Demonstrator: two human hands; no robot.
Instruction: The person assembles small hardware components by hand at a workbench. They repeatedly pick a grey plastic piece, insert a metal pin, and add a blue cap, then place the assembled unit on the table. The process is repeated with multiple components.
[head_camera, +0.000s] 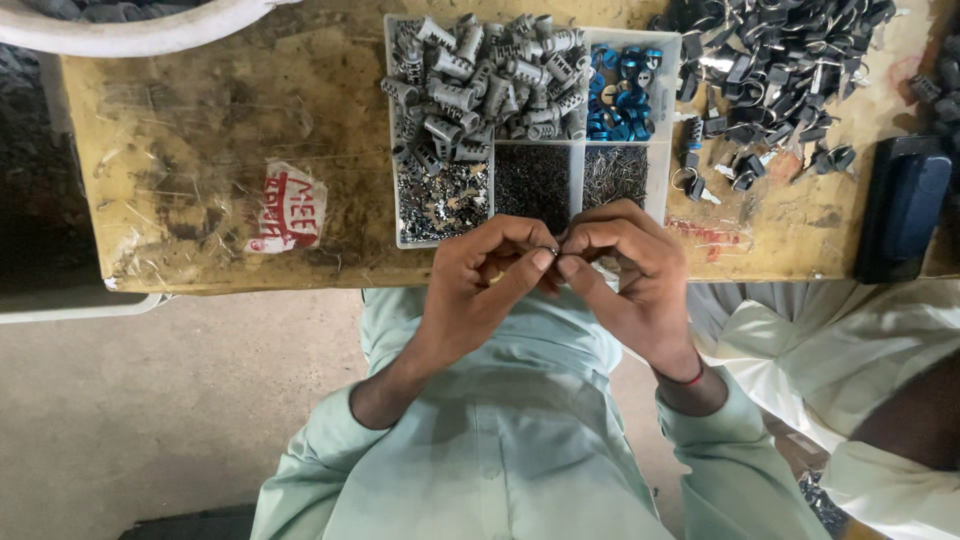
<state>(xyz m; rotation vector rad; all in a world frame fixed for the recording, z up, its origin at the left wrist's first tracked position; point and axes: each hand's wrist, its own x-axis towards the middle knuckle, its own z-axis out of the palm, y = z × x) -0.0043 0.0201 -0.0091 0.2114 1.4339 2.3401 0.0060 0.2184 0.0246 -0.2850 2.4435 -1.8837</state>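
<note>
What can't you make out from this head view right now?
- Small part pinched between left hand and right hand: too small, covered by fingertips.
- Fine pieces in the divided tray's lower compartments: too small to tell apart.
- Dark key pile: cut off by top edge.
- Neighbouring person's sleeve: cut off at right edge.

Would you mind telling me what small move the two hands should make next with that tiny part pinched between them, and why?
Probably lower it toward the compartment tray. The left hand and right hand meet fingertip to fingertip on a small metal part, too small to identify, just at the tray's near edge. The grey cylinders it might join lie at the far side, so a short reach forward seems likely.
</note>
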